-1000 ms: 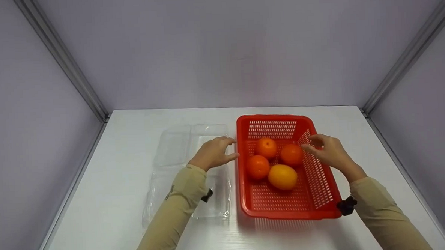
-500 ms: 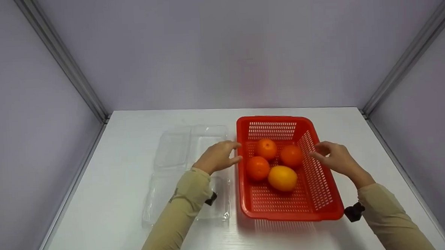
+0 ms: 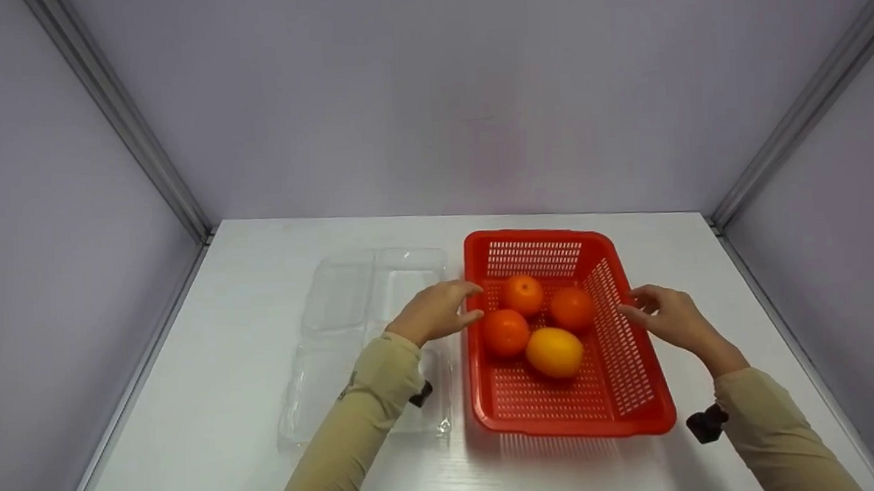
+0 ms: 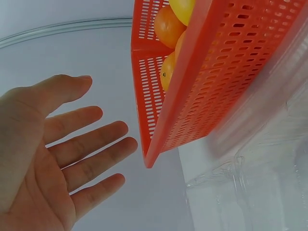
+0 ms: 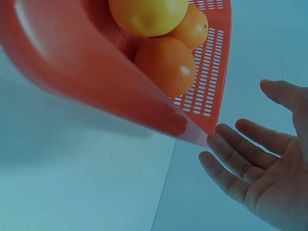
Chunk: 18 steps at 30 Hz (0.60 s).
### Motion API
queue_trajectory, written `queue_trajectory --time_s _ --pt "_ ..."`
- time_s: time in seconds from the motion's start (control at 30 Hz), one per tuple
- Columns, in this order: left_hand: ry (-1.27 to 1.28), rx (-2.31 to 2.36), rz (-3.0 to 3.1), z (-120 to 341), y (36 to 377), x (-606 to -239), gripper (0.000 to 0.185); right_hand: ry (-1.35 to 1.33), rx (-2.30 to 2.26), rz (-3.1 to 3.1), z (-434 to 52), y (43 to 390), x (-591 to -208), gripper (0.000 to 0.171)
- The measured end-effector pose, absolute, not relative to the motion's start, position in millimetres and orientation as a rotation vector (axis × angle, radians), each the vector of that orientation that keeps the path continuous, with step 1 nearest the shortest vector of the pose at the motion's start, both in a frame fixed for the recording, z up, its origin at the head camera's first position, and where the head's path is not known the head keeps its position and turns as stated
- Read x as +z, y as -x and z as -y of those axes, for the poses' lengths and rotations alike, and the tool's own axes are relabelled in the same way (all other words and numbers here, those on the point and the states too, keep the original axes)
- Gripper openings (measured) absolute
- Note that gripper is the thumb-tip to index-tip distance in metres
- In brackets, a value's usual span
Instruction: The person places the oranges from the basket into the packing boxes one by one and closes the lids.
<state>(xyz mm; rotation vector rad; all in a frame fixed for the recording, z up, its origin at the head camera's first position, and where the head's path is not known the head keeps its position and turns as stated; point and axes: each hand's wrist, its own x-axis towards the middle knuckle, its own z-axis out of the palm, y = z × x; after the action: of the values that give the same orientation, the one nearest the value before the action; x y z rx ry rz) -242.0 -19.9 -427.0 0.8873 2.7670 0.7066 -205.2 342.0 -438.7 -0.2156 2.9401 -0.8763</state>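
Flanking a red basket (image 3: 638, 384) with two open hands on a white table (image 3: 215, 403).
Left hand (image 3: 436, 312) hovers at the basket's left rim with fingers spread and relaxed, gripping nothing; the left wrist view shows a gap between fingertips and basket wall. Right hand (image 3: 672, 318) sits just beside the right rim, fingers loosely extended, also holding nothing. The basket lies right of the table's centre, its long axis running from the person toward the back wall. Inside it lie three oranges (image 3: 522, 293) and a yellower fruit (image 3: 554, 352), clustered toward the far half. A clear tray (image 3: 343, 294) lies just left of the basket, under the left forearm. No readable writing shows.
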Motion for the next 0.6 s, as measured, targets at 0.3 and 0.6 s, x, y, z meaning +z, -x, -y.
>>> queue_trajectory --time_s 0.3,0.6 --pt "-0.894 0.725 -2.754 15 242 -428 0.042 0.225 -0.842 -2.956 -351 203 -446 0.046" --pt "-0.893 0.735 -2.745 9 243 -431 0.041 0.194 -0.825 -2.956 -357 202 -451 0.047"
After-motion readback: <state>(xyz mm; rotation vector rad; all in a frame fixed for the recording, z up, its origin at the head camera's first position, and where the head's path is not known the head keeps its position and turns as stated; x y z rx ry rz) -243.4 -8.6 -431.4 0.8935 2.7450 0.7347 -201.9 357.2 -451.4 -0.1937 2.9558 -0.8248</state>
